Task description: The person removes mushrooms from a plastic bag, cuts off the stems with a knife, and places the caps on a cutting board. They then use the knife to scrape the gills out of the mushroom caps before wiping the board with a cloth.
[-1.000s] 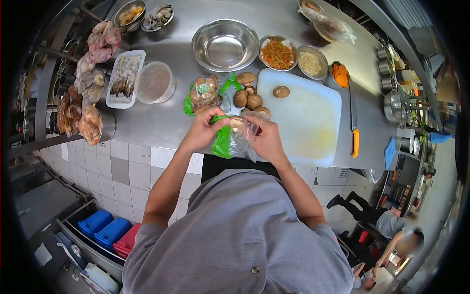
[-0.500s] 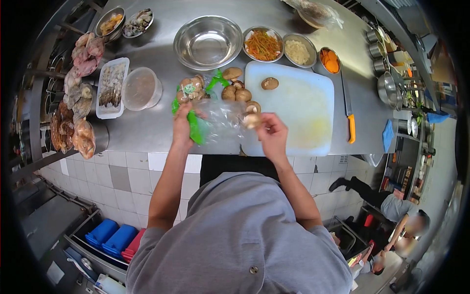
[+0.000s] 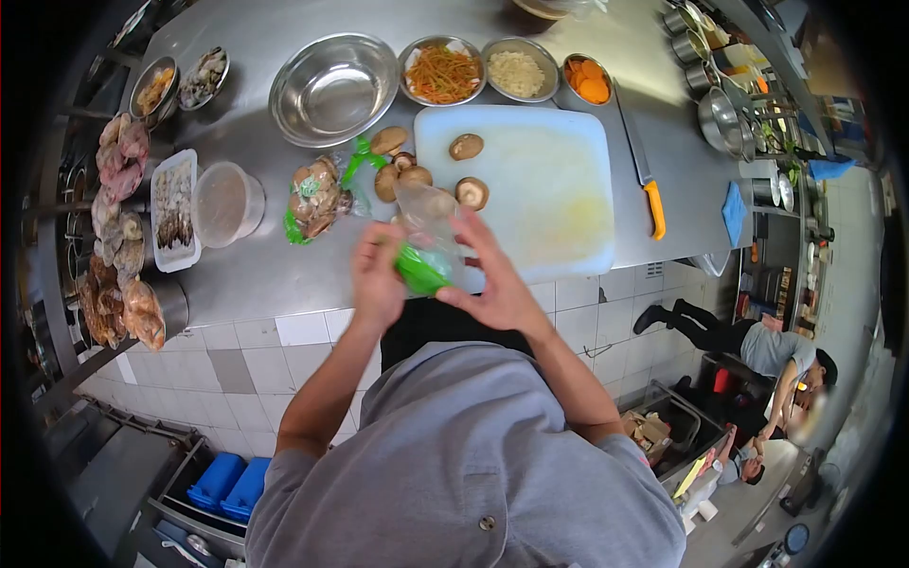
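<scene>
My left hand (image 3: 380, 275), a little blurred, is closed on the green and clear plastic bag (image 3: 422, 269) above the front edge of the steel table. On the bag's other side my right hand (image 3: 492, 284) has its fingers spread, thumb touching the green part. Beyond the bag lie loose brown mushrooms (image 3: 387, 140). One mushroom (image 3: 466, 147) rests on the white cutting board (image 3: 530, 189), and another (image 3: 472, 193) sits stem up near its left edge. To the left is a second bag of mushrooms (image 3: 317, 197) with green plastic.
A large steel bowl (image 3: 334, 90) and bowls of shredded vegetables (image 3: 442, 76), chopped white pieces (image 3: 516, 75) and carrot slices (image 3: 587, 81) line the back. A knife (image 3: 653, 204) lies right of the board. Shrimp tray (image 3: 175, 210) and plastic tub (image 3: 227, 204) stand left. Two people work at far right.
The view has shifted. My right hand has let go of a mushroom, which now lies on the board, and has moved to the bag. My left hand has drawn the bag away from the second bag.
</scene>
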A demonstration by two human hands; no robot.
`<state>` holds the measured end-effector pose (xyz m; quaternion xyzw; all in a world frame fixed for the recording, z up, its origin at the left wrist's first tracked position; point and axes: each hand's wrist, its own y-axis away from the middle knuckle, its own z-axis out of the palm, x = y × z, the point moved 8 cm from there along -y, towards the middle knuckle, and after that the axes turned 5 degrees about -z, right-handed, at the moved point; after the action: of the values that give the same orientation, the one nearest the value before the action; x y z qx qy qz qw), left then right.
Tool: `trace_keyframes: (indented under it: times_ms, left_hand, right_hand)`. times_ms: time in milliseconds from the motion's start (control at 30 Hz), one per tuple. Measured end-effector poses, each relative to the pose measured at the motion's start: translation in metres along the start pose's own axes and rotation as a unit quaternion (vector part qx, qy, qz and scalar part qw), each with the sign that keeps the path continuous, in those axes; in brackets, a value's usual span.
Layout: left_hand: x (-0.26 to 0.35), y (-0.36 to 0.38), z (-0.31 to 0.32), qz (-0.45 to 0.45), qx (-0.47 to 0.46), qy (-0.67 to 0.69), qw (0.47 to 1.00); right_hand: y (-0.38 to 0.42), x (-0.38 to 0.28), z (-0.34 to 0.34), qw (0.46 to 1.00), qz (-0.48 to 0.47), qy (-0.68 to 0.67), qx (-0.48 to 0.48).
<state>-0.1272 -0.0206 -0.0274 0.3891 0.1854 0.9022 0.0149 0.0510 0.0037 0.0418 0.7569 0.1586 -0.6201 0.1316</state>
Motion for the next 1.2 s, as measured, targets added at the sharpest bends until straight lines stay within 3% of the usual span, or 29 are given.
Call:
trace_keyframes:
  times_ms: [33, 67, 100, 200, 300, 333, 433, 467, 533, 567, 600, 667, 733, 767, 867, 1000, 1100, 1133, 1200]
  left_hand:
    - [-0.022, 0.008, 0.026, -0.079, -0.062, 0.022, 0.995]
    - [-0.021, 0.014, 0.051, -0.012, -0.113, -0.141, 0.983]
    - [-0.014, 0.024, 0.083, 0.057, -0.161, -0.300, 0.939]
    - [0.000, 0.050, 0.145, 0.229, -0.181, -0.541, 0.789]
    - [-0.007, 0.065, 0.189, 0.276, -0.192, -0.616, 0.712]
    - [-0.011, 0.072, 0.198, 0.328, -0.189, -0.611, 0.695]
    - [-0.029, 0.068, 0.245, 0.249, -0.232, -0.597, 0.727]
    - [-0.049, 0.064, 0.262, 0.191, -0.277, -0.586, 0.737]
    - [-0.118, 0.061, 0.276, -0.009, -0.351, -0.537, 0.767]
    - [-0.156, 0.063, 0.283, -0.111, -0.384, -0.506, 0.764]
    - [-0.186, 0.067, 0.292, -0.140, -0.358, -0.514, 0.766]
    - [-0.243, 0.075, 0.313, -0.262, -0.324, -0.316, 0.852]
    - [-0.282, 0.086, 0.356, -0.399, -0.281, -0.092, 0.868]
    - [-0.297, 0.090, 0.378, -0.407, -0.315, -0.084, 0.853]
    - [-0.335, 0.107, 0.425, -0.418, -0.424, -0.089, 0.799]
    - [-0.353, 0.105, 0.479, -0.481, -0.489, -0.104, 0.720]
    - [-0.386, 0.064, 0.486, -0.373, -0.533, -0.255, 0.715]
    - [-0.398, 0.054, 0.494, -0.344, -0.488, -0.234, 0.768]
    - [-0.416, 0.038, 0.503, -0.297, -0.409, -0.222, 0.834]
  right_hand:
    - [0.003, 0.005, 0.003, 1.000, 0.008, -0.026, -0.001]
    - [0.005, 0.011, 0.000, 0.999, 0.015, -0.052, -0.002]
    - [0.007, 0.019, -0.012, 0.996, 0.011, -0.089, 0.005]
    - [0.016, 0.029, -0.061, 0.970, 0.032, -0.237, 0.054]
    - [0.037, 0.041, -0.106, 0.978, 0.037, -0.200, 0.046]
    - [0.045, 0.043, -0.125, 0.974, 0.051, -0.193, 0.106]
    - [0.079, 0.060, -0.179, 0.967, 0.048, -0.215, 0.130]
    - [0.092, 0.068, -0.194, 0.973, 0.048, -0.192, 0.122]
    - [0.119, 0.080, -0.223, 0.982, 0.050, -0.145, 0.110]
    - [0.135, 0.079, -0.249, 0.975, 0.039, -0.110, 0.190]
    - [0.146, 0.068, -0.275, 0.959, 0.028, -0.073, 0.271]
    - [0.179, 0.060, -0.327, 0.917, -0.026, 0.044, 0.396]
    - [0.211, 0.049, -0.372, 0.895, -0.062, 0.140, 0.419]
    - [0.227, 0.043, -0.392, 0.881, -0.076, 0.189, 0.426]
    - [0.268, 0.045, -0.448, 0.876, -0.068, 0.169, 0.446]
    - [0.287, 0.061, -0.506, 0.870, -0.089, 0.112, 0.471]
    - [0.276, 0.080, -0.529, 0.896, -0.070, 0.042, 0.436]
    - [0.266, 0.082, -0.532, 0.906, -0.088, 0.062, 0.410]
    - [0.253, 0.091, -0.541, 0.931, -0.031, 0.034, 0.363]
